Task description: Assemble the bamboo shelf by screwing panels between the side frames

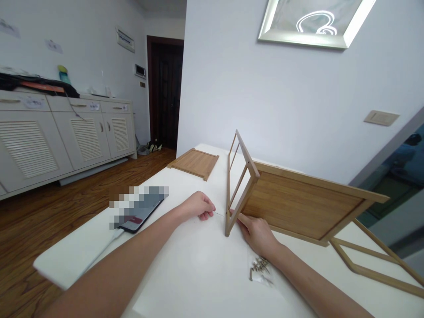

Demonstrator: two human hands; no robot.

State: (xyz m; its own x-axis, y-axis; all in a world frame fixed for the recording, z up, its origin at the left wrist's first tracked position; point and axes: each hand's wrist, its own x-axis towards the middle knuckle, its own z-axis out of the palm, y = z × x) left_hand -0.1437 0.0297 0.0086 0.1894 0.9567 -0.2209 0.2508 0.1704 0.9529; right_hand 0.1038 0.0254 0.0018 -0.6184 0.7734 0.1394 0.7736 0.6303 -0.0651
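Note:
A half-built bamboo shelf (298, 203) lies tilted on the white table (185, 274); its end frame (236, 176) stands upright on the tabletop. My right hand (256, 234) holds the lower corner of that frame, fingers pressed against the wood. My left hand (198, 206) rests just to the left of the frame's foot, its fingers pinched on a thin metal tool (219, 213) whose tip points at the frame's bottom joint. Several loose screws (260, 267) lie under my right wrist.
A separate bamboo panel (194, 162) lies flat at the table's far end. A second bamboo frame (371, 260) lies flat at the right. A phone (141, 214) on a white cable sits near the left table edge. White cabinets (66, 137) line the left wall.

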